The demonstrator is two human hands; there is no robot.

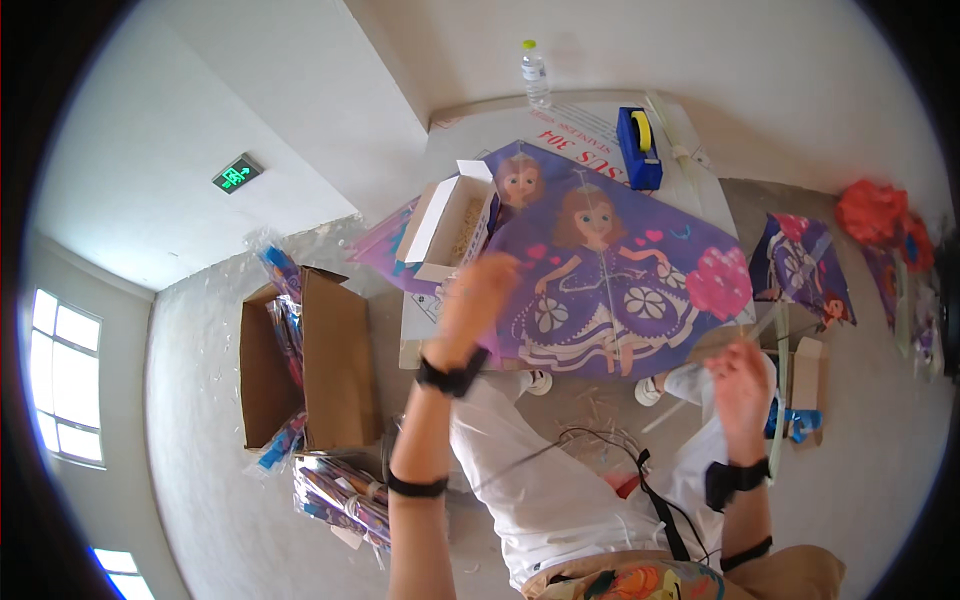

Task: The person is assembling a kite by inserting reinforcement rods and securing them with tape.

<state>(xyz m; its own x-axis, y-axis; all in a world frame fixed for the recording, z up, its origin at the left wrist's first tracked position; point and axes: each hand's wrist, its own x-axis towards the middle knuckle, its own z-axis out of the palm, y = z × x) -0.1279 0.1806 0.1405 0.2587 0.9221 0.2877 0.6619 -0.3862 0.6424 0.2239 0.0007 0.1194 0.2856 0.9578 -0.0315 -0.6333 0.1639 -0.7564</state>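
A purple kite [600, 285] printed with a princess figure lies spread on the board-topped table in front of me. My left hand [485, 290] is over the kite's left edge, just below a small open white box [462, 225] with small tan pieces inside. Motion smears its fingers, so their closure is unclear. Beyond the kite's right lower edge, my right hand [740, 382] has its fingers curled on a thin pale stick [768, 320], which slants past them. Another purple kite [520, 180] shows partly under the first one.
A blue tape dispenser [640, 150] and a water bottle [535, 75] stand toward the table's far side. Left on the floor are a brown carton [340, 360] and bundled kite packs [340, 495]. A small kite [802, 265] and red bag [870, 212] are at right.
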